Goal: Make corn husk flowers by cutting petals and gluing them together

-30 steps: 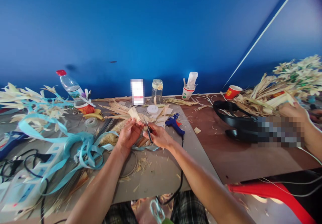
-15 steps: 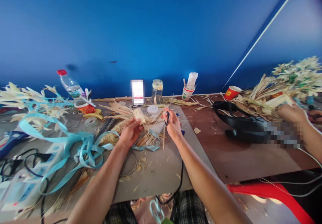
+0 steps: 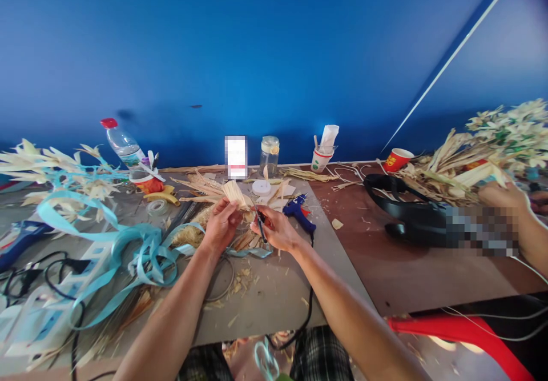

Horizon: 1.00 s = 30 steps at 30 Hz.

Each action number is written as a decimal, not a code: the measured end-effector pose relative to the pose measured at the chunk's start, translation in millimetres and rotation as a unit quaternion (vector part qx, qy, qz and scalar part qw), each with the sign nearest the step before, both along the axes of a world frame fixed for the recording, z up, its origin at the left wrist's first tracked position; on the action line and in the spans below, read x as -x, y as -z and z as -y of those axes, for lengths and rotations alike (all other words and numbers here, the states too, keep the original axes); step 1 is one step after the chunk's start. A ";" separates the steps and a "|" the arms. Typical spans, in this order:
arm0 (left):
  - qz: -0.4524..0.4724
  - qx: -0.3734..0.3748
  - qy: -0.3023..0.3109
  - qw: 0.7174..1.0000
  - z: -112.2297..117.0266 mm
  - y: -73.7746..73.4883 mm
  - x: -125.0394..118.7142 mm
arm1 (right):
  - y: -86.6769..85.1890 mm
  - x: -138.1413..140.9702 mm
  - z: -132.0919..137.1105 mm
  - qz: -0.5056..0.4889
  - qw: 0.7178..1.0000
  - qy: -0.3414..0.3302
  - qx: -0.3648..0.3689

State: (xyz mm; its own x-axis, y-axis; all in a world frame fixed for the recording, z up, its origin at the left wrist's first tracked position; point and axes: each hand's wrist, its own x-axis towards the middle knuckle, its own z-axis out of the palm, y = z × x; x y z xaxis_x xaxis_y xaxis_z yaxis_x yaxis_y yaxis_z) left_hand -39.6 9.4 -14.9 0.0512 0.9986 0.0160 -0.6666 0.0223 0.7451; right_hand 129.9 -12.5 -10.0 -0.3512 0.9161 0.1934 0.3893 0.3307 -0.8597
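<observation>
pale husk piece, pinched between the thumb and fingers of the left hand, is held over the middle of the grey work surface, tilted with its free end up and to the left. the right hand is closed around the dark handles of a pair of scissors, blades pointing towards the husk (whether they touch it, i cannot tell). the two hands are just beside each other.

below and around them lie dry strips and a light blue ribbon, which tangles out to the left beside a white power strip. small shavings are scattered nearer the person. just right of the right hand lies a blue glue gun, its black cord running down past the table edge. behind the hands are a round white lid and a clear jar. further right, on the brown tabletop, sits a black headband-like object, partly blurred, and beyond it a co-worker's hand near a heap of dry husks.
</observation>
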 end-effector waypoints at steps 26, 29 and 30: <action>-0.045 0.002 0.013 0.999 1.8 1.7 -3.3 | 4.0 4.8 0.1 0.101 0.989 -0.009 -0.109; -0.047 0.000 0.012 0.999 1.9 0.6 -3.8 | 2.5 5.0 0.6 0.102 0.988 -0.013 -0.112; -0.048 0.001 0.010 0.999 1.8 0.6 -3.9 | 1.9 5.1 0.9 0.104 0.988 -0.015 -0.113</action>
State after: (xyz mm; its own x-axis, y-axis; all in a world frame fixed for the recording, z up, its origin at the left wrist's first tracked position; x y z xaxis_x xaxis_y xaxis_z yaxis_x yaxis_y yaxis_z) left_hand -35.7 7.6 -15.5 0.0721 0.9974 0.0087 -0.5919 0.0358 0.8052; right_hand 124.9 -13.4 -11.8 -0.4309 0.8468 0.3118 0.5373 0.5183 -0.6653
